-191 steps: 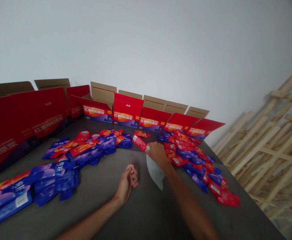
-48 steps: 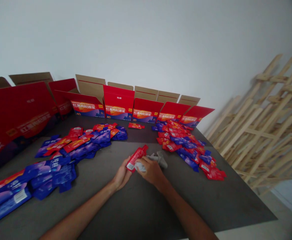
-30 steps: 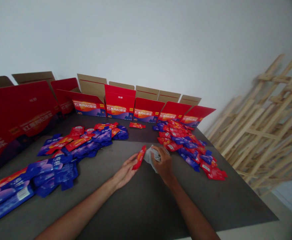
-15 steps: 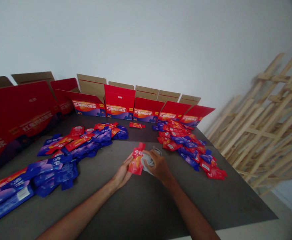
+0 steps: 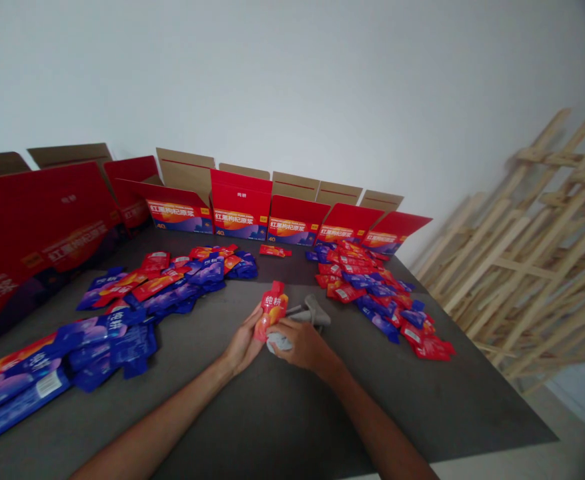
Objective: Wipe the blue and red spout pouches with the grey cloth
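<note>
A red pouch [image 5: 273, 305] with white lettering and an orange print stands tilted in my left hand [image 5: 243, 343], which grips it by its left side and lower part. My right hand [image 5: 302, 343] is closed on a grey cloth [image 5: 317, 312]. One wad of the cloth presses on or lies right beside the pouch's lower right edge, and the rest spreads out behind my knuckles. The fingertips of both hands are close together, partly hidden by the pouch and the cloth.
Red and blue pouches lie in a left pile [image 5: 172, 283] and a right pile [image 5: 372, 283]. A lone red pouch [image 5: 275, 251] lies near the open cartons [image 5: 241, 217] along the wall. Larger cartons [image 5: 47, 227] stand at left. Wooden frames [image 5: 517, 260] lean beyond the table's right edge.
My right hand and the cloth have moved left and down across the pouch to its lower part. The pouch has shifted slightly left, and more cloth shows behind the hand.
</note>
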{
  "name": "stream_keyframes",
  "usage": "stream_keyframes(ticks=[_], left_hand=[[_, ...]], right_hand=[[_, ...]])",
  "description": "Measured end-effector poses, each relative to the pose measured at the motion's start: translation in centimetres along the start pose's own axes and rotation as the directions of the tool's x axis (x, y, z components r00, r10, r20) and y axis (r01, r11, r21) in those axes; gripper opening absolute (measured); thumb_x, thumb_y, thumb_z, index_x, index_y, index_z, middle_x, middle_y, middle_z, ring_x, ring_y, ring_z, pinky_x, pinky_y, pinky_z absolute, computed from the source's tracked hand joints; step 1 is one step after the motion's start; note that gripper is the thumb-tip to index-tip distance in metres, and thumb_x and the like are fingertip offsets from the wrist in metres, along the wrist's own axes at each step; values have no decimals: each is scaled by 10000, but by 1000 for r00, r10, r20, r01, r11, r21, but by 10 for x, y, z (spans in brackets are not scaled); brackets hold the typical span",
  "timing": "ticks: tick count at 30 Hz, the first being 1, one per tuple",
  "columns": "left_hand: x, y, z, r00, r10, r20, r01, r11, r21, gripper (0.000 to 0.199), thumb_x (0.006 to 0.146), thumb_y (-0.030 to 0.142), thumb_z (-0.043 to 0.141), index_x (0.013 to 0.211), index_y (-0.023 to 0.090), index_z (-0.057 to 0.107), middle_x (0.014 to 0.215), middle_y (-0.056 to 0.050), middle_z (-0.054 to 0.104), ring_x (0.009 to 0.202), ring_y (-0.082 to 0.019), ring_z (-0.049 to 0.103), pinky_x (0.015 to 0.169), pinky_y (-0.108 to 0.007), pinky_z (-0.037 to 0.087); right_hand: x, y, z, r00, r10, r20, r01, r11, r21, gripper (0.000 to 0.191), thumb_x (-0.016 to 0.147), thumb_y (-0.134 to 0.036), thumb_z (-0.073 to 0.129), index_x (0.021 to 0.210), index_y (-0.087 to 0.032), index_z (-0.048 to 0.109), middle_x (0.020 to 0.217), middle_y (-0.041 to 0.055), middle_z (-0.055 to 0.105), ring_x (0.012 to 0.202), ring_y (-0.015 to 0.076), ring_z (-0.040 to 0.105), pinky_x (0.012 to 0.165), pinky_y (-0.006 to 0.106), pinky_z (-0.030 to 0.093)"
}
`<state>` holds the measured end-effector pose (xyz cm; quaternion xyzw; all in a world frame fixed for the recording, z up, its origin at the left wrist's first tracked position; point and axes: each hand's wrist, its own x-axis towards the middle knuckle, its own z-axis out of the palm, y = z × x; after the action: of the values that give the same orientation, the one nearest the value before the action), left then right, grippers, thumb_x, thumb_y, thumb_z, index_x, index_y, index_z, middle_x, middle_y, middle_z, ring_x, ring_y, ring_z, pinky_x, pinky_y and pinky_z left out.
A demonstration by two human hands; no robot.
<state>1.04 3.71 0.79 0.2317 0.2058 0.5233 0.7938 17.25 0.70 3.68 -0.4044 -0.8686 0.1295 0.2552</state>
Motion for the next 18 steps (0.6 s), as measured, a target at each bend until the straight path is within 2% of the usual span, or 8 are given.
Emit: stream_keyframes(ticks=[2,5,11,14,18], left_hand=[[-1,0,0,1000,-15,14,15,1000,12,453,921,213,580,1368,161,528,1154,-90,722,1043,-213,674,1015,-348,454],[-2,-1,2,997,-51,61,49,998,29,444,925,213,573,1364,161,534,1167,-97,718,1060,-219,671,1017,-352,453],[-4,-5,2,991,-103,90,98,994,54,366,909,179,586,1274,152,611,1184,-104,713,1092,-211,661,1045,-343,434],[-6,-6,2,988,-108,107,101,992,71,358,904,178,591,1259,157,626,1204,-99,706,1143,-218,637,1081,-351,401],[-5,-8,1,988,-118,96,112,992,59,358,910,212,593,1261,158,629,1201,-95,707,1150,-216,630,1083,-345,394]], right_hand=[[1,1,-1,1000,21,-22,-21,1000,-14,308,836,-208,664,1142,-231,632,1126,34,686,976,187,665,868,276,492],[2,5,-5,987,91,-129,-98,994,-49,289,860,-216,639,1149,-225,627,1135,43,678,983,189,657,866,286,493],[2,14,-11,900,215,-378,-273,956,-107,235,906,-255,587,1131,-211,636,1009,57,679,902,192,656,825,293,494],[2,16,-12,887,211,-411,-274,957,-99,229,914,-250,575,1130,-205,636,1024,61,677,914,191,654,833,292,492],[2,15,-9,919,181,-351,-225,970,-88,245,909,-236,582,1149,-213,631,1057,60,673,933,189,654,828,289,500]])
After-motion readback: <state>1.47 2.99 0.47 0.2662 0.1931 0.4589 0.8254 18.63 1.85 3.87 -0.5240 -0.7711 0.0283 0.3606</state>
